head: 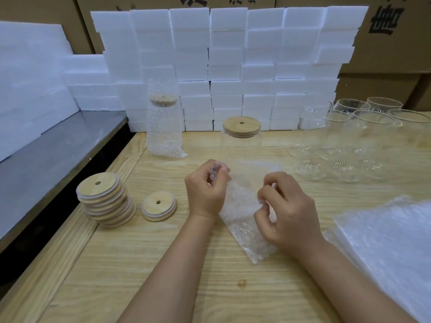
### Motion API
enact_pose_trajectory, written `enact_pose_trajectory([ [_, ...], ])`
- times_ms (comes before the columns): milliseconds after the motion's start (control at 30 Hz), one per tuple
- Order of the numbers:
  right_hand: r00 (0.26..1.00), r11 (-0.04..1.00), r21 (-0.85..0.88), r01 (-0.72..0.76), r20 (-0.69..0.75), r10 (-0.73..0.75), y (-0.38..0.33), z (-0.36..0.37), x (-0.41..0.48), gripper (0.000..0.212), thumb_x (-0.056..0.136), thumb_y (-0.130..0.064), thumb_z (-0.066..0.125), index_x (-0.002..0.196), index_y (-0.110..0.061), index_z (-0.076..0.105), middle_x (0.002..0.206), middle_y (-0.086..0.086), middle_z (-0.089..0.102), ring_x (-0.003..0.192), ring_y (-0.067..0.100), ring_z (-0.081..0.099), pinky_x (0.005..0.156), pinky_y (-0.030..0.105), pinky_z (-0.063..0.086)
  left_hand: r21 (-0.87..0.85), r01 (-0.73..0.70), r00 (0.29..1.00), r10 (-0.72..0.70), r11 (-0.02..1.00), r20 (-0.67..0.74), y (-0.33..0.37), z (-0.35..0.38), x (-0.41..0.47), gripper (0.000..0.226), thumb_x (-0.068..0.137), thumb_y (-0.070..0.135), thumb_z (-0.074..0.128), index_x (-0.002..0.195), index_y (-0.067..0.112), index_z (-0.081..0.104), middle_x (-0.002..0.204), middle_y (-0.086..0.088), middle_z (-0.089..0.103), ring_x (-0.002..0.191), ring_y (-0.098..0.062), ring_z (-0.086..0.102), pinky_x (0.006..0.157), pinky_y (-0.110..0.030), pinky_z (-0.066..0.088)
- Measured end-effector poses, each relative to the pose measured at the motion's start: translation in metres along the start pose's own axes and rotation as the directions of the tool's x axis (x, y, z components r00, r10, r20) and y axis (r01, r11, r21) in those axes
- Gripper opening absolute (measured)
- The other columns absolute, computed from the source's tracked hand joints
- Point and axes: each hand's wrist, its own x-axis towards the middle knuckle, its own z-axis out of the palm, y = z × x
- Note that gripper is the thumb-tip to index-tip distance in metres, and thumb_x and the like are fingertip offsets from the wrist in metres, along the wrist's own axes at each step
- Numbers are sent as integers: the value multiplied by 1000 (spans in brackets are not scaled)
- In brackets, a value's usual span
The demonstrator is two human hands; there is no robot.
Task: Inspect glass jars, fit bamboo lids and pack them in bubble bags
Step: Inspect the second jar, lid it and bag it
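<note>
1. The left hand (pixel 205 194) curls its fingers (pixel 213 176) tightly on the upper left edge of a flat bubble bag (pixel 242 220) and pinches it.
2. The bag lies slantwise between the two hands, over the middle of the bench (pixel 163 264). Its lower corner points back toward the person.
3. The right hand (pixel 288 214) pinches the bag's right edge with bent fingers, close to the thumb. The two hands are near each other but apart.
4. Behind the left hand, a bagged jar (pixel 164 127) stands upright, its lid showing dimly through the bubble wrap.
5. Just behind the hands stands a lidded jar (pixel 241 145) of clear glass, unwrapped, with a round bamboo lid (pixel 241 126) seated on its mouth.
6. Far right, a cluster of open jars (pixel 349 141) stands without lids.
7. On the left of the pale, grained wooden bench, a leaning stack of lids (pixel 106 202) sits beside a lone lid (pixel 159 206). Each is a flat disc with a small central hole.
8. White foam blocks (pixel 228 57) form a wall at the back.
9. At the right edge lies a pile of bubble bags (pixel 391 241), flat and cloudy.
</note>
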Motion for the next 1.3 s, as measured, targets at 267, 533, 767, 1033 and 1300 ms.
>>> enact_pose_trajectory([
  [267,910,854,433,-289,-153,386,-7,-1,37,28,84,-18,54,109,-7,62,113,6,40,94,8,43,83,20,40,49,-1,999,-1,999,44,1,-1,-3,9,73,18,58,72,26,62,62,-2,65,57,-23,61,55,-33,48],
  [533,755,620,430,-656,368,543,10,18,85,79,79,-45,73,138,-51,21,130,-6,44,128,20,38,103,38,36,9,-134,987,133,991,86,4,-2,-5,32,77,29,57,101,35,37,90,6,58,61,-10,55,57,-19,42],
  [767,793,619,499,-607,332,510,16,30,81,52,79,-41,74,122,-42,45,119,-16,54,104,-6,48,82,7,34,173,-421,900,385,891,205,4,-11,-4,18,85,32,48,99,20,51,122,-8,34,104,-15,42,87,-22,40],
  [1033,747,552,545,-631,236,621,20,33,76,50,80,-42,73,122,-40,45,118,-8,56,112,10,51,85,18,38,274,-476,851,358,836,384,6,-15,-6,22,73,22,53,82,7,66,125,-16,45,119,-31,43,98,-33,35],
  [1300,675,446,707,-549,60,736,24,21,80,48,81,-37,75,121,-35,50,120,-9,59,106,20,60,97,39,48,224,-372,890,278,901,362,4,-10,-7,19,83,20,52,86,6,65,121,-6,45,116,-27,49,93,-26,39],
])
